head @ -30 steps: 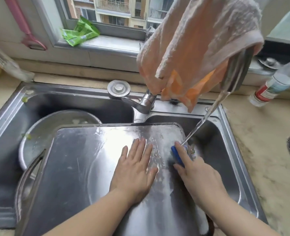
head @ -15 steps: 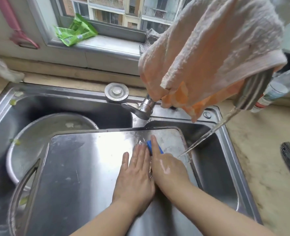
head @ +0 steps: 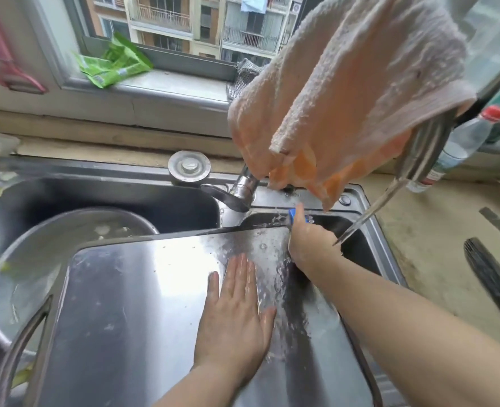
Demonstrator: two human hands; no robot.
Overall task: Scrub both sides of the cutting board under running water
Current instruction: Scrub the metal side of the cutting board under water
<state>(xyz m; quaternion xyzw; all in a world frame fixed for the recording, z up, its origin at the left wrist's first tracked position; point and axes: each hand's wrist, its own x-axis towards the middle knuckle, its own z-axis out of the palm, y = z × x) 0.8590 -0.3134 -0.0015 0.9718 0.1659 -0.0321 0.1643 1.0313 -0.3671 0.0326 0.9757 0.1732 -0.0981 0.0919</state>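
Observation:
A wet steel cutting board (head: 143, 304) lies flat across the double sink, with a handle at its left end. My left hand (head: 237, 315) presses flat on its middle, fingers straight. At the board's far right corner my right hand (head: 307, 245) grips a blue scrubber (head: 292, 215), which shows only as a small blue tip past the fingers. A thin water stream (head: 369, 215) slants from the faucet spout (head: 419, 154) into the right basin, just right of that hand.
A peach towel (head: 339, 98) hangs over the faucet. A steel bowl (head: 66, 239) sits in the left basin (head: 96, 189) under the board. A faucet lever (head: 231, 195) stands behind. A clear bottle (head: 460, 142) and a dark brush (head: 492, 283) lie on the right counter.
My right hand slid the scrubber from beside my left hand to the board's far right corner. My left hand stayed pressed flat on the board. The camera tilted up slightly.

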